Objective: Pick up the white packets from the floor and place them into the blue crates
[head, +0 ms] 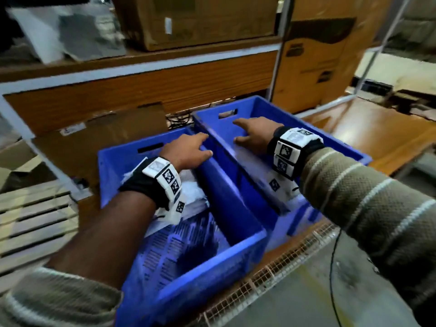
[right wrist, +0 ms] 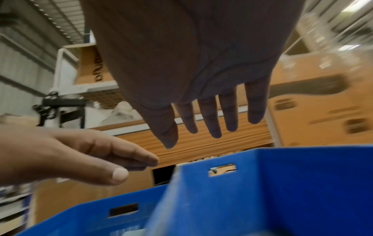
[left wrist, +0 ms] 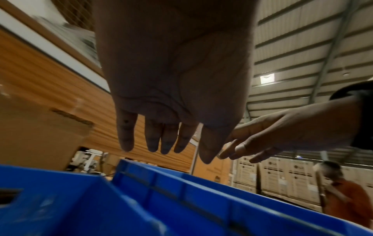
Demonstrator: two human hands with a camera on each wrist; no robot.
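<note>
Left hand (head: 186,151) and right hand (head: 253,135) are hovering, fingers (left wrist: 126,135) extended and empty, over blue crates (head: 236,246) where white packets (head: 193,194) are lying below.

Head view looks down from above, wrist views look up from under each palm – all share the blue crates (head: 212,267).

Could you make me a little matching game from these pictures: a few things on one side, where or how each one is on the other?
Things:
1. left hand
2. right hand
3. white packets
4. cardboard box

Places or states:
A. on the shelf above the crates
B. open, over the right crate
C. lying in the left crate
D. open, over the left crate

Pairs: 1-D, 2-B, 3-C, 4-A
</note>
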